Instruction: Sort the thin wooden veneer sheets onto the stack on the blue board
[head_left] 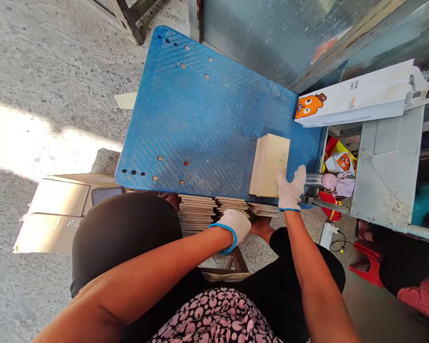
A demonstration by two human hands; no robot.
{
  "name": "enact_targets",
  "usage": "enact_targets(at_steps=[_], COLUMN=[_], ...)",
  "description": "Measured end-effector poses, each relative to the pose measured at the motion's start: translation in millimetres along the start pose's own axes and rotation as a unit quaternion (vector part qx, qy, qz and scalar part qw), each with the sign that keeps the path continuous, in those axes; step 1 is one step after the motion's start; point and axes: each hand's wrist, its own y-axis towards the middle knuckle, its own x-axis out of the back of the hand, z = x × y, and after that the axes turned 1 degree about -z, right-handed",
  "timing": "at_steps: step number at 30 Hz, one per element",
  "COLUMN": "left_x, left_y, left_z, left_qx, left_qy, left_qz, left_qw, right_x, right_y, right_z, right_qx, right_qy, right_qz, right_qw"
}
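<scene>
Both my hands wear white gloves with blue cuffs. My right hand (pixel 292 189) is beside the near right corner of a leaning stack of thin pale wooden boards (pixel 271 164) on the blue table. Its thumb and fingers are apart, with the thumb side against the stack's edge. Lower down, my left hand (pixel 239 226) is curled in front of more stacked boards (pixel 196 212) below the table's near edge. The fingertips of that hand are turned away from view, so what they hold, if anything, is hidden.
The blue plastic table (pixel 200 119) has holes near its corners. At its right lie a white paper bag (pixel 353 97), a metal cylinder (pixel 313 179) and a grey metal surface (pixel 386 176). A cardboard box (pixel 57 200) stands left. Another person (pixel 396 257) sits at the right.
</scene>
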Motion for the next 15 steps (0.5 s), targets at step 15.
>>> enact_targets(at_steps=[15], left_x=[-2.7], left_y=[4.6], left_z=[-3.1], left_qx=[0.01], left_qy=[0.004], left_qz=[-0.007], left_qw=[1.0], right_x=[7.0], right_y=[-115.3], right_z=[-62.9], right_qx=[-0.168], right_qy=[-0.214], right_qz=[0.13], right_qw=[0.953])
